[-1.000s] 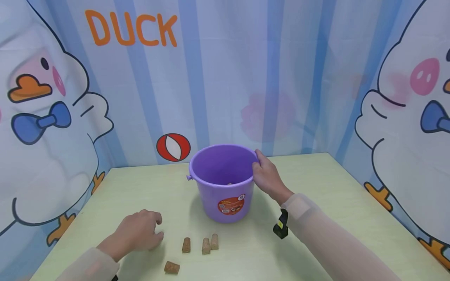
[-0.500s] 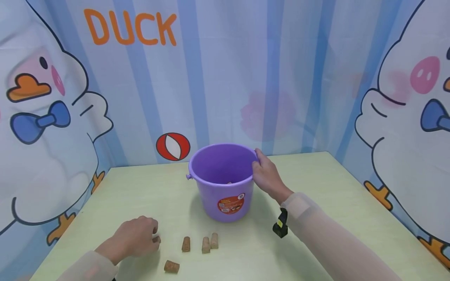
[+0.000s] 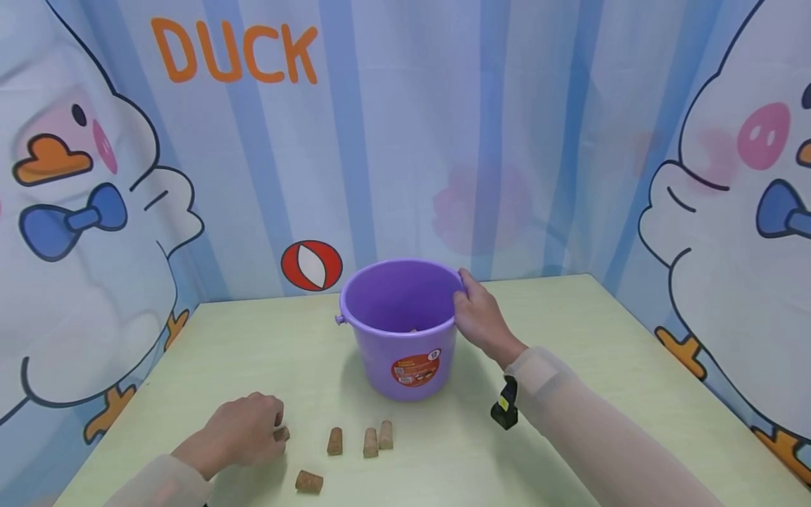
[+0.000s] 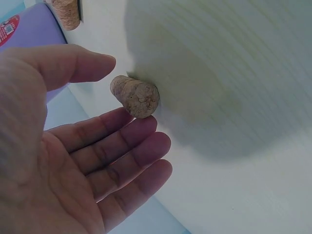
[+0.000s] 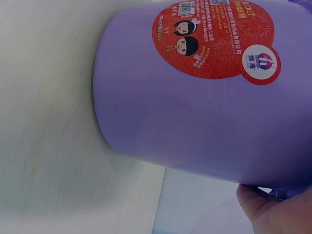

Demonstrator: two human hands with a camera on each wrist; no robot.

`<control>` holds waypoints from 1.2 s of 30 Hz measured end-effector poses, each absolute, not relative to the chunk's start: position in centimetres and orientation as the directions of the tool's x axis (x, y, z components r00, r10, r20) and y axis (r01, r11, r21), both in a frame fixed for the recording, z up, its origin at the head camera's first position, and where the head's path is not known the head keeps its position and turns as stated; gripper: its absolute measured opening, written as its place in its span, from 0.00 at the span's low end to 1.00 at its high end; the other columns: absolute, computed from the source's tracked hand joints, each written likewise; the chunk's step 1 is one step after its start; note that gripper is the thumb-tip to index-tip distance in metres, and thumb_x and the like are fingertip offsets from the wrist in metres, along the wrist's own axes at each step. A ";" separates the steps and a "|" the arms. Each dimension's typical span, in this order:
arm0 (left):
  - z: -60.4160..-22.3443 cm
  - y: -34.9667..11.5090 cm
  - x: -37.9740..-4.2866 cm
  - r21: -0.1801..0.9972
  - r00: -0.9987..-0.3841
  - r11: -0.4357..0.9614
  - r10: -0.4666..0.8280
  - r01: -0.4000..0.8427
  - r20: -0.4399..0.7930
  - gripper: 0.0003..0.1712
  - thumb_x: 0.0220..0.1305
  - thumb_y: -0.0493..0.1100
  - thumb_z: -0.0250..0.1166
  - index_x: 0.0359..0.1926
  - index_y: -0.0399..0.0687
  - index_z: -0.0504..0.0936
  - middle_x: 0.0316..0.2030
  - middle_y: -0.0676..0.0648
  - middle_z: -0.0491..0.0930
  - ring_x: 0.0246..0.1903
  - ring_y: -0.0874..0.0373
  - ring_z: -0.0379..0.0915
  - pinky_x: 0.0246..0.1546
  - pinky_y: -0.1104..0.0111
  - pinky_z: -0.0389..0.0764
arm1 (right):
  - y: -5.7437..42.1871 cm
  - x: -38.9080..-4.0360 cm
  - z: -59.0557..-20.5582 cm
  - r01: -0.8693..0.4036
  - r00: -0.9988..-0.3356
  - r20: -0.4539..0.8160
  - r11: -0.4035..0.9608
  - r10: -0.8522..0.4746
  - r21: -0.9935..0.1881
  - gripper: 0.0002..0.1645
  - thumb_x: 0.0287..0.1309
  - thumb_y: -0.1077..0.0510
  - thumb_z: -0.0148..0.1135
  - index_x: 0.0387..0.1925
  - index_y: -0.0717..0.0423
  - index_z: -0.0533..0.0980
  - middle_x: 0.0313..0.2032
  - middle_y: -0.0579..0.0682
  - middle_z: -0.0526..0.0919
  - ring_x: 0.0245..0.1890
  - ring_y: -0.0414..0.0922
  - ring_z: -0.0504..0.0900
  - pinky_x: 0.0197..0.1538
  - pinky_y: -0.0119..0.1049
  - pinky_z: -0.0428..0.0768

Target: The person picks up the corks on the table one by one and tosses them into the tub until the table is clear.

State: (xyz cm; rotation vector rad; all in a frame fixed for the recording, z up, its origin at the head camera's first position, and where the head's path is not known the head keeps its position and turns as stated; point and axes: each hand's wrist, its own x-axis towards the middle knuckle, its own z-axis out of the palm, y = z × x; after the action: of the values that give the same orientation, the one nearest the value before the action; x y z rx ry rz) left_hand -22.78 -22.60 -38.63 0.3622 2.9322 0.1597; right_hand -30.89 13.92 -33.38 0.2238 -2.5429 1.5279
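Observation:
My right hand (image 3: 484, 320) grips the rim of a purple plastic bucket (image 3: 405, 366), thumb on the near outer side. The bucket stands upright, and a bit of cork shows deep inside. In the right wrist view only the thumb (image 5: 273, 209) is seen, at the bucket wall (image 5: 170, 117). On the left, my left hand (image 3: 243, 429) is low over a cork (image 4: 136, 97) lying on the table. Its straight, relaxed fingertips (image 4: 144, 126) are right at the cork, while the thumb (image 4: 92, 66) stands apart from it.
To the right of the left hand, several more corks lie on the table: one brown cork (image 3: 335, 441), a paler pair (image 3: 370, 443), and one nearer the front (image 3: 309, 482). A printed duck curtain (image 3: 405, 141) hangs behind the pale table (image 3: 551, 394).
My left hand has drawn back slightly left and down, its fingers nearer the cork, which now shows between them and the thumb. The right hand and the bucket have stayed put.

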 end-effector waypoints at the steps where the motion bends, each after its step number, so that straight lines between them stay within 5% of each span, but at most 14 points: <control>1: -38.7 -22.6 -22.8 0.133 -0.953 0.964 0.252 0.232 -0.167 0.10 0.62 0.44 0.71 0.29 0.47 0.80 0.25 0.51 0.74 0.26 0.55 0.68 0.28 0.59 0.73 | 13.9 -30.9 -33.4 -0.213 -0.975 0.219 0.466 -0.041 -0.859 0.37 0.78 0.55 0.35 0.81 0.60 0.43 0.80 0.57 0.48 0.80 0.55 0.47 0.79 0.51 0.49; 36: -38.9 -22.3 -22.9 0.154 -0.960 0.955 0.268 0.253 -0.079 0.09 0.63 0.40 0.71 0.27 0.47 0.82 0.22 0.52 0.74 0.23 0.57 0.68 0.27 0.62 0.74 | 13.9 -30.9 -33.3 -0.212 -0.975 0.222 0.457 -0.032 -0.864 0.37 0.77 0.55 0.36 0.81 0.60 0.44 0.80 0.57 0.49 0.80 0.54 0.47 0.79 0.50 0.49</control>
State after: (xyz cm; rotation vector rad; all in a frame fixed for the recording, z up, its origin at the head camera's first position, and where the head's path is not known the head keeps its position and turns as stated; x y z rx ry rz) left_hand -22.93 -22.28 -38.93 0.4018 3.0078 0.2180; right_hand -30.88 13.88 -33.35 0.2136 -2.5293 1.5367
